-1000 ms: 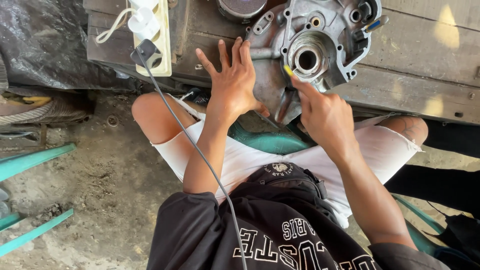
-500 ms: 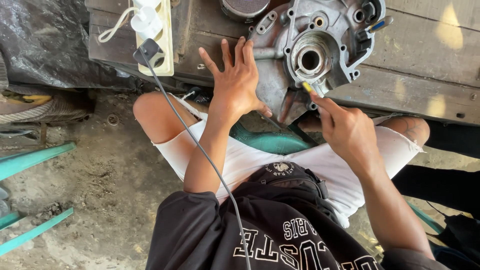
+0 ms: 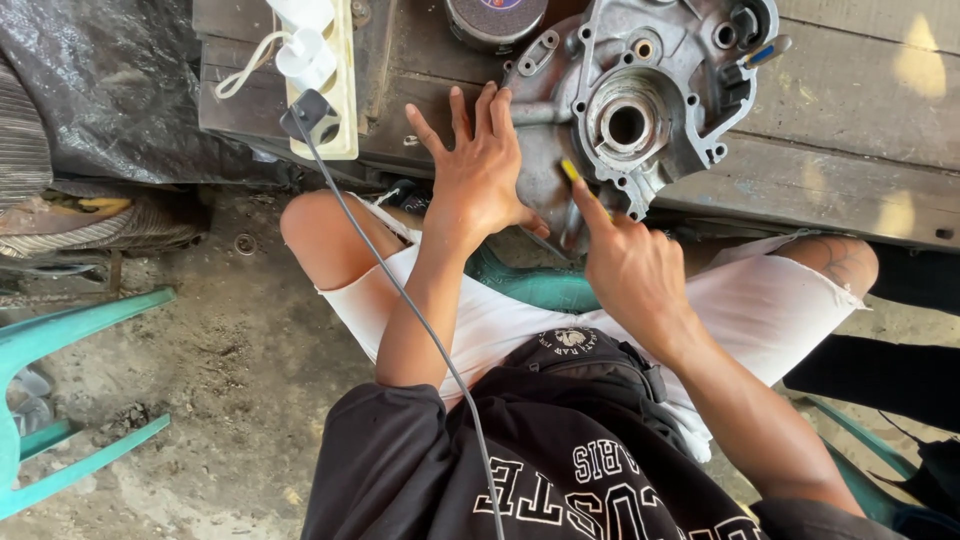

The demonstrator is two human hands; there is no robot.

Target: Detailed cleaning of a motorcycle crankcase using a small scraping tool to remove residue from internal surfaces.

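Left hand: the left hand (image 3: pixel 480 175) lies flat, fingers spread wide, palm pressed on the left flank of the engine crankcase cover (image 3: pixel 640 100); its grip holds nothing, it only steadies the casting.
Right hand: the right hand (image 3: pixel 630 275) has its grip closed narrow around a thin yellow-tipped tool (image 3: pixel 570 172), index finger laid along it, the tip touching the cover's lower left edge.
Crankcase cover: grey cast metal, lying on the dark wooden table (image 3: pixel 850 150), its lower edge overhanging the table's near side, above the person's knees.
Risk, slip: the tool tip could skid off the curved edge if pushed hard, and the left thumb sits near its path.
Risk, tipping: since the cover overhangs, downward force at that edge could likely rock it off the table onto the legs, should the left palm ease.
Risk, cable: the grey cable (image 3: pixel 400 290) from the white power strip (image 3: pixel 320 80) runs across the left forearm; a wide arm move could drag the strip.
Nearby: a round dark tin (image 3: pixel 495 18) stands just beside the cover, and could be knocked.
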